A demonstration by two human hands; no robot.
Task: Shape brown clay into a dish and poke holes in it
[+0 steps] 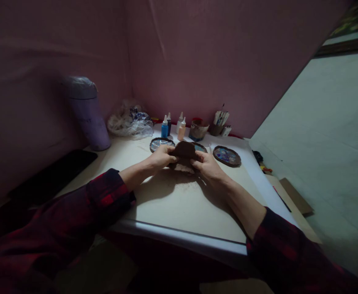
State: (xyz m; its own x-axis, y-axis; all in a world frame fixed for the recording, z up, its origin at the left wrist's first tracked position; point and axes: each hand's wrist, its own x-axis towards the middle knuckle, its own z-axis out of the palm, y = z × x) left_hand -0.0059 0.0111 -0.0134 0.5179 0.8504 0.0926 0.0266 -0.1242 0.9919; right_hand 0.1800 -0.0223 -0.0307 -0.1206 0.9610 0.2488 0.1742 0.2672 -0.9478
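A thin brown clay-like piece (185, 150) with a rounded top edge is held up over the middle of the white table. My left hand (160, 158) pinches its left side, and my right hand (206, 164) grips its right side with thumb and fingers. Beneath it, a lighter brown part (183, 165) shows between the hands. Behind my left hand lies a brown-rimmed dish (161, 143) with a blue and white inside. Another such dish (200, 148) is partly hidden by the held piece. To the right sits a third dish (227, 156) with blue and purple in it.
Small nozzle bottles, one blue (164, 128) and one orange (181, 130), stand at the back beside a brown-smeared container (198, 130) and a tool holder (217, 128). A crumpled plastic bag (130, 122), purple tumbler (90, 118) and dark flat object (53, 173) are at left.
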